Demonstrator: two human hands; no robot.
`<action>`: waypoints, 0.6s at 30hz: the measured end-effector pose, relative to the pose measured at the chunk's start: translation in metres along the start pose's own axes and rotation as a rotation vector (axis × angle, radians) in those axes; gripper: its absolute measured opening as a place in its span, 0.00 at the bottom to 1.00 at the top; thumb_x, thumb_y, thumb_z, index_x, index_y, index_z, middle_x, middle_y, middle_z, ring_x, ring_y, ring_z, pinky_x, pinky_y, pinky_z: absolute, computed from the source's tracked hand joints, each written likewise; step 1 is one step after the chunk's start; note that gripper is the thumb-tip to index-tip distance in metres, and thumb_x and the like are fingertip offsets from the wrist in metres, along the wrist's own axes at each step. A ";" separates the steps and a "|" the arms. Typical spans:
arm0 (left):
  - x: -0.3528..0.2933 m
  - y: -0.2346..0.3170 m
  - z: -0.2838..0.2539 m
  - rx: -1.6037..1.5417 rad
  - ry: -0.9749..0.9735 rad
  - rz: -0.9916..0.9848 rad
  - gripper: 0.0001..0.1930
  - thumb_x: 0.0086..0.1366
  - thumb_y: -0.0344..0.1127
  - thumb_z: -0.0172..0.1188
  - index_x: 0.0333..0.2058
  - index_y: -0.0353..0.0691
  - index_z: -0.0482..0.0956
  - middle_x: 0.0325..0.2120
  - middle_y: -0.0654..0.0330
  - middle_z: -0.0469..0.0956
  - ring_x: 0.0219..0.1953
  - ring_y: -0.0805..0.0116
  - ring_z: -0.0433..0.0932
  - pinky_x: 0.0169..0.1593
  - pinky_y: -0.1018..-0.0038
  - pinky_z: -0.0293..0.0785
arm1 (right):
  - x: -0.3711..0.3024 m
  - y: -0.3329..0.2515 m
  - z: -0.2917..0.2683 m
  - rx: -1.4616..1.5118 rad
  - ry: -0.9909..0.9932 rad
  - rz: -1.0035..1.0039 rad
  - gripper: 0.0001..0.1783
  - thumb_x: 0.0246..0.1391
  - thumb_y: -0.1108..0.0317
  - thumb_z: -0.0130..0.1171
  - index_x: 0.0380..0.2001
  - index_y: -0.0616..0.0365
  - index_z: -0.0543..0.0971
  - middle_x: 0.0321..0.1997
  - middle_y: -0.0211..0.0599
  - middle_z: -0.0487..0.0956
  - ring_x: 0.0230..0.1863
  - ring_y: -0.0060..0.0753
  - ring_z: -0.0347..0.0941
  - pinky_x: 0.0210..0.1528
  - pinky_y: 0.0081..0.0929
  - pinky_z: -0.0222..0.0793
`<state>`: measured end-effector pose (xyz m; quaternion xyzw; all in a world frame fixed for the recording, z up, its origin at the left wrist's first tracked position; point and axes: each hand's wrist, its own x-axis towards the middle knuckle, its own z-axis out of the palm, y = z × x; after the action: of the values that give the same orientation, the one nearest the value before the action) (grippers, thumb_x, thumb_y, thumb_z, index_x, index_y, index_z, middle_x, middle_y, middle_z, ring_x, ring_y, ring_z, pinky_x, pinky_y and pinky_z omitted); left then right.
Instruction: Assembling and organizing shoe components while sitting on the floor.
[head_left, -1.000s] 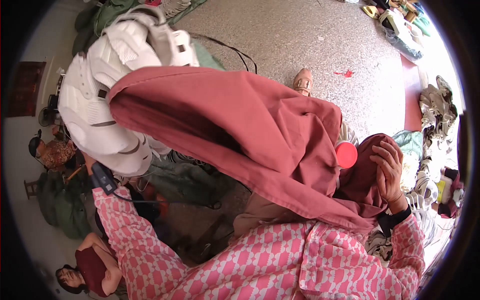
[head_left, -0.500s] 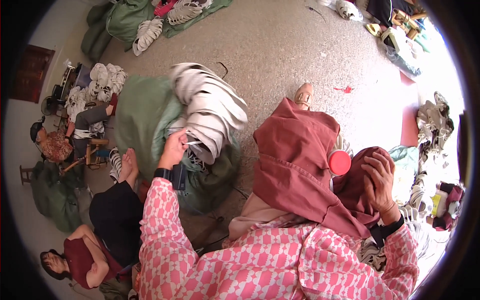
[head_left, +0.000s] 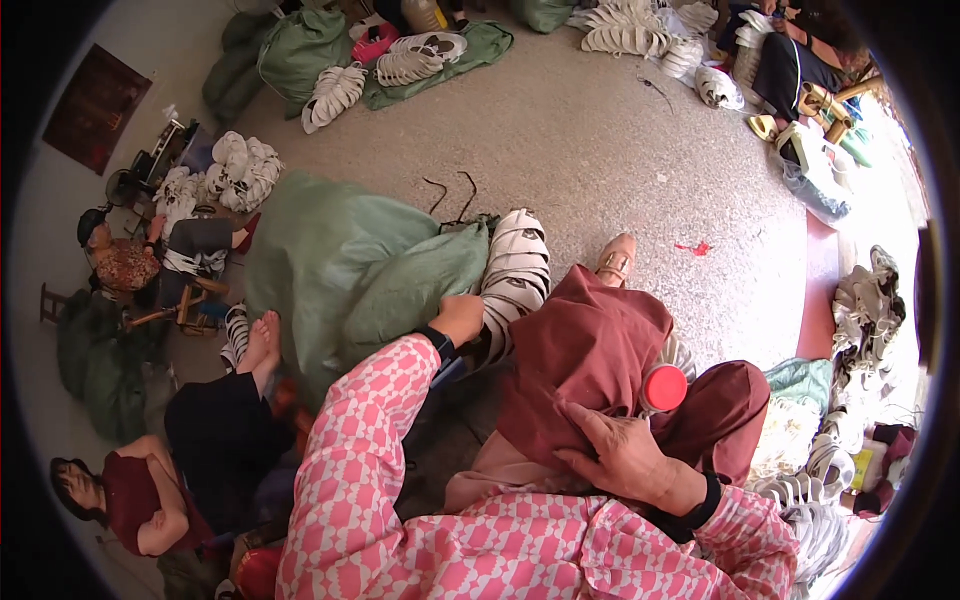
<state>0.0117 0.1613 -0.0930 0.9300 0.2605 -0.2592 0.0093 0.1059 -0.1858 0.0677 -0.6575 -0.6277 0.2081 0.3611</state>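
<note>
Speckled floor (head_left: 570, 140); left hand (head_left: 460, 318) against white stacked uppers (head_left: 517, 262), perhaps for steadiness, grip indiscernible; right hand (head_left: 632, 458) open over maroon cloth (head_left: 585, 345).

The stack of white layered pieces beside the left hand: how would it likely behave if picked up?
The white stack would probably flex or sag, since it is built of many overlapping pieces rather than one solid body. Those separate layers might also fan or slide apart if lifted by one end. Its stepped, ridged outline suggests it is unlikely to roll freely.
</note>
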 end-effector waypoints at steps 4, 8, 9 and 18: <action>0.044 -0.038 -0.066 -0.203 0.035 -0.219 0.13 0.54 0.39 0.57 0.35 0.38 0.83 0.38 0.45 0.80 0.42 0.45 0.79 0.45 0.59 0.75 | 0.016 -0.013 0.007 -0.036 -0.100 -0.184 0.27 0.49 0.66 0.59 0.54 0.60 0.69 0.38 0.44 0.75 0.32 0.42 0.77 0.32 0.34 0.75; 0.068 -0.039 -0.164 -1.289 0.252 -0.240 0.04 0.52 0.31 0.63 0.25 0.39 0.77 0.18 0.62 0.72 0.17 0.69 0.69 0.19 0.66 0.64 | 0.009 0.016 0.020 0.249 -0.238 -0.188 0.28 0.47 0.75 0.55 0.55 0.55 0.70 0.47 0.43 0.74 0.38 0.46 0.76 0.37 0.34 0.74; 0.076 -0.057 -0.179 -1.597 0.301 -0.288 0.07 0.53 0.32 0.63 0.21 0.41 0.73 0.16 0.63 0.68 0.15 0.74 0.64 0.16 0.73 0.58 | 0.011 0.018 0.020 0.467 -0.245 -0.204 0.28 0.48 0.76 0.54 0.56 0.54 0.70 0.49 0.42 0.74 0.40 0.49 0.76 0.40 0.35 0.74; 0.078 -0.004 -0.353 -1.933 0.371 0.356 0.06 0.66 0.34 0.54 0.28 0.44 0.70 0.13 0.74 0.55 0.17 0.80 0.57 0.23 0.81 0.55 | 0.002 0.048 0.006 1.069 -0.509 0.077 0.23 0.61 0.70 0.52 0.59 0.57 0.69 0.58 0.41 0.71 0.60 0.34 0.65 0.61 0.28 0.59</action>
<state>0.2354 0.2563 0.1751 0.5744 0.2136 0.2181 0.7595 0.1345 -0.1800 0.0287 -0.3364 -0.4784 0.6593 0.4725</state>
